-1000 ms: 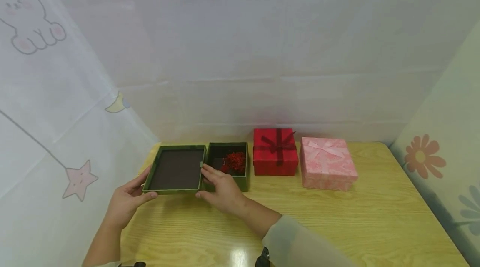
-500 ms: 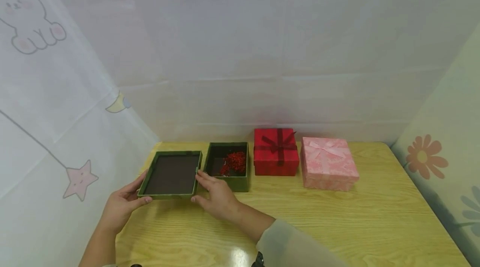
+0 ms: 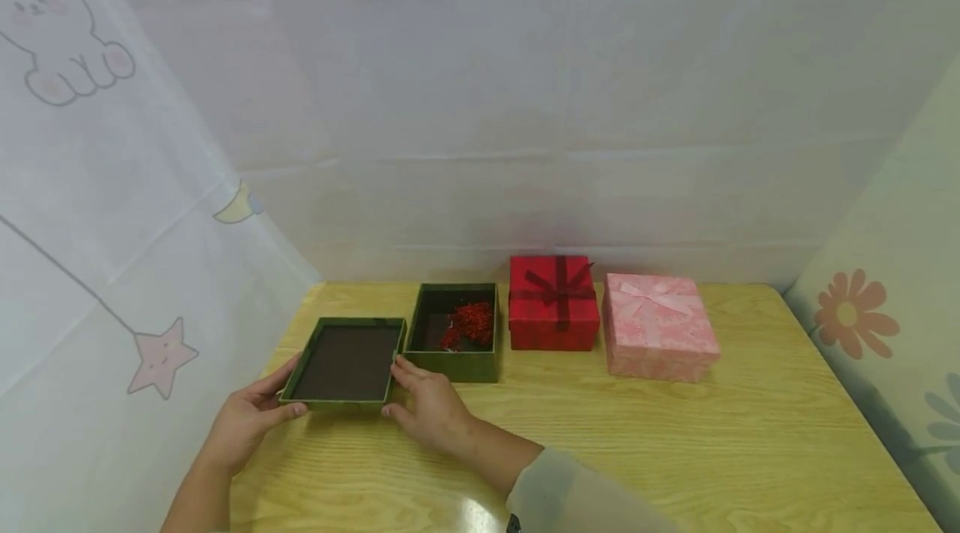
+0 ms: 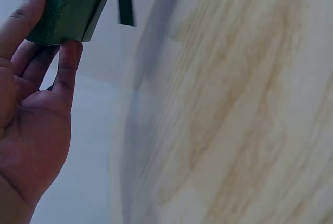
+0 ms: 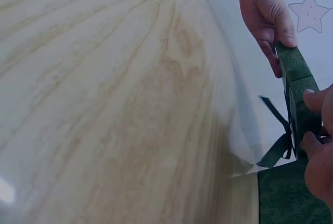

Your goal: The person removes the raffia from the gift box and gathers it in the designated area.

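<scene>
In the head view a green box lid (image 3: pixel 347 362) is held upside down, its dark inside facing up. My left hand (image 3: pixel 243 425) grips its left front corner, thumb on the front wall and fingers around the side. My right hand (image 3: pixel 435 412) holds the right wall near the front corner. A dark green ribbon bow (image 5: pixel 282 146) hangs from the lid's underside in the right wrist view. The left wrist view shows the lid's patterned green side (image 4: pixel 67 13) between thumb and fingers. Just right of the lid stands the open green box (image 3: pixel 453 366), with red shredded filler (image 3: pixel 472 322) inside.
A red gift box (image 3: pixel 553 325) with a dark ribbon bow stands right of the green box. Beside it is a pink gift box (image 3: pixel 660 333) with a pink bow. The wooden table (image 3: pixel 637 450) meets hanging white cloth (image 3: pixel 450 100) at the back and sides.
Both hands have brought the lid toward the person and slightly left, away from the open green box, uncovering more of its left side. The boxes stay where they were.
</scene>
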A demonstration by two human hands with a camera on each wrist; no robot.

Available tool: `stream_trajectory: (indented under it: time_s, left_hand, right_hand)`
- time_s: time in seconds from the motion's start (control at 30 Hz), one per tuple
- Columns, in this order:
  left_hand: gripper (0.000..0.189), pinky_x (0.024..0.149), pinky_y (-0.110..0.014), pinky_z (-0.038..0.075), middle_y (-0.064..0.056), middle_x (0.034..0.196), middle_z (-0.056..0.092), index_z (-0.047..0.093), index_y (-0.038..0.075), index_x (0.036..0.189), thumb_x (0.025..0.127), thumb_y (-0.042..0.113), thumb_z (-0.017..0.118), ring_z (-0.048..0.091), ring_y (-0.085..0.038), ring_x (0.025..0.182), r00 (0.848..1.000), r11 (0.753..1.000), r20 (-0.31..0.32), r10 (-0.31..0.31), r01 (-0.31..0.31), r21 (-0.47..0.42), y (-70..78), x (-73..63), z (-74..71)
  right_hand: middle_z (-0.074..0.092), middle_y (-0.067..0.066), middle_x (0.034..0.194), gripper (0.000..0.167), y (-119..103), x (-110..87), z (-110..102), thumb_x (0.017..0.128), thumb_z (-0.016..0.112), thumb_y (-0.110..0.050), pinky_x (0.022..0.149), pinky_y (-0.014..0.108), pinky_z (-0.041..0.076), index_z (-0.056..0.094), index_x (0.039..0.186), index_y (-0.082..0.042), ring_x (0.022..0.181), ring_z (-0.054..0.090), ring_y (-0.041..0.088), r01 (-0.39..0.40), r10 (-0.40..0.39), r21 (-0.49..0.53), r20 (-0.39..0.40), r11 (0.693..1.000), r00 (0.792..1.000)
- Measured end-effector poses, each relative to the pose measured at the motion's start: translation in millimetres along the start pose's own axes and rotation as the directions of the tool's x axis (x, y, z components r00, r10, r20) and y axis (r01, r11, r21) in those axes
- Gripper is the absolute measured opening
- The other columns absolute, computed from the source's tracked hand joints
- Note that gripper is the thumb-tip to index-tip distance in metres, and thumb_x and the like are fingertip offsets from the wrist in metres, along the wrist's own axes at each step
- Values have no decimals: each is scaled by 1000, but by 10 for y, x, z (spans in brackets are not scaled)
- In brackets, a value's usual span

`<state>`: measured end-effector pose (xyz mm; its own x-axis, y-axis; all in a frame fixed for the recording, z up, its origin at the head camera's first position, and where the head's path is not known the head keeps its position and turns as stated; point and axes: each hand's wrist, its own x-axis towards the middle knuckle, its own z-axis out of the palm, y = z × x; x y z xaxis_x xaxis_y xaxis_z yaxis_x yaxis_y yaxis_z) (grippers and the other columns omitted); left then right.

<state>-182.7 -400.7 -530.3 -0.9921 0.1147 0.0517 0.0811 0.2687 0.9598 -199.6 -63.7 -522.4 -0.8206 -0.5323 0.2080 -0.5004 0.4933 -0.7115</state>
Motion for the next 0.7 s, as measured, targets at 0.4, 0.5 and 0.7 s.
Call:
stream_trajectory:
  time_s: [0.4, 0.5, 0.7]
  left_hand:
    - [84, 94, -21, 54, -18, 165, 32, 40, 14, 161, 90, 17, 83, 64, -28, 126, 985, 981, 44, -165, 159, 110, -164, 4, -18]
    - [86, 99, -27, 54, -14, 165, 34, 41, 16, 161, 88, 24, 85, 49, -43, 139, 981, 970, 43, -187, 178, 165, -171, 9, -31]
    - [91, 103, -32, 51, -16, 165, 33, 39, 17, 162, 85, 32, 87, 37, -49, 145, 981, 950, 30, -192, 178, 258, -194, 45, -51]
  right_hand:
    - [41, 12, 161, 66, 113, -1, 162, 100, 71, -35, 113, 33, 43, 49, 153, -1, 145, 44, 27, -45, 48, -35, 75, 998, 996]
    - [40, 12, 162, 68, 133, 6, 187, 100, 72, -35, 114, 34, 43, 48, 153, -1, 146, 43, 27, -57, 60, -34, 95, 998, 994]
    - [35, 7, 166, 72, 163, 28, 225, 100, 71, -39, 115, 33, 42, 44, 157, -5, 148, 40, 24, -95, 98, -29, 159, 995, 982]
